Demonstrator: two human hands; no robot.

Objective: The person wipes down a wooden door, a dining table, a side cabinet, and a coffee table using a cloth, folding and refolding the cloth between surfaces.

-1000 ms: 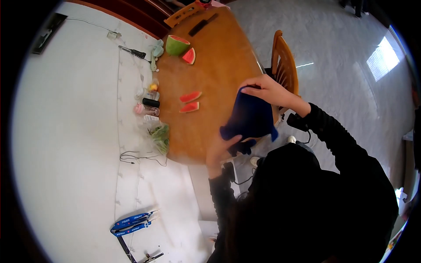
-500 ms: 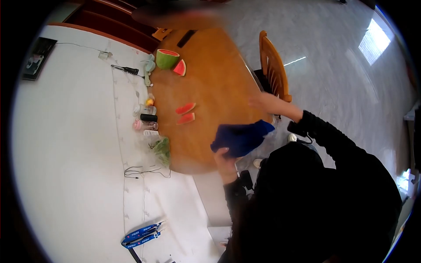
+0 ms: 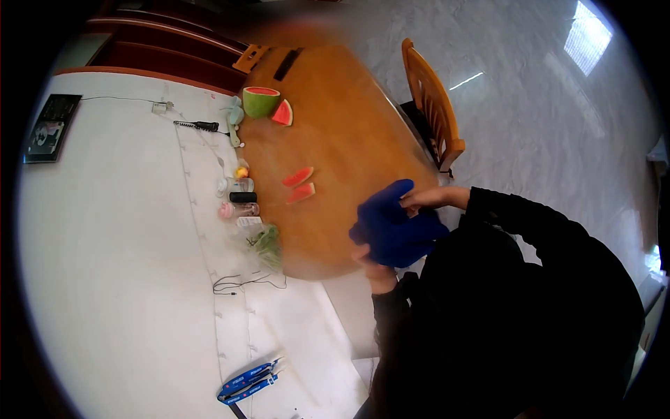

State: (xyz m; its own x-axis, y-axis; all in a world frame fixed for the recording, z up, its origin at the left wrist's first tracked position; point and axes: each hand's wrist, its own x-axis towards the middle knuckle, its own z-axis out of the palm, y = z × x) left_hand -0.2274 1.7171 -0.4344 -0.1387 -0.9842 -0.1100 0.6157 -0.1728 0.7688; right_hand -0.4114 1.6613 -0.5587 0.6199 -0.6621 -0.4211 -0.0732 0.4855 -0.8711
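Note:
A dark blue cloth (image 3: pixel 398 234) is bunched up over the near edge of the wooden table, close to my body. My left hand (image 3: pixel 375 269) grips its lower left edge, with part of the fingers hidden under the fabric. At the cloth's upper side, my right hand (image 3: pixel 424 200) has its fingers curled and closed on the fabric. Two thin watermelon slices (image 3: pixel 300 185) lie on the tabletop beyond the cloth. Farther off are a cut watermelon half (image 3: pixel 261 103) and a watermelon wedge (image 3: pixel 283 113).
Along the wall side of the wooden table (image 3: pixel 342 126) stand clear bottles (image 3: pixel 241 185), a black cylinder (image 3: pixel 243 197) and a plastic bag of greens (image 3: pixel 265 248). A wooden chair (image 3: pixel 433 105) is by the opposite edge. A blue lanyard (image 3: pixel 248 382) and a black cable (image 3: pixel 244 283) are at lower left.
My right hand, apart from the cloth before, has come down onto it and closed on it. The cloth has shifted slightly right and is more bunched; my left hand keeps its hold.

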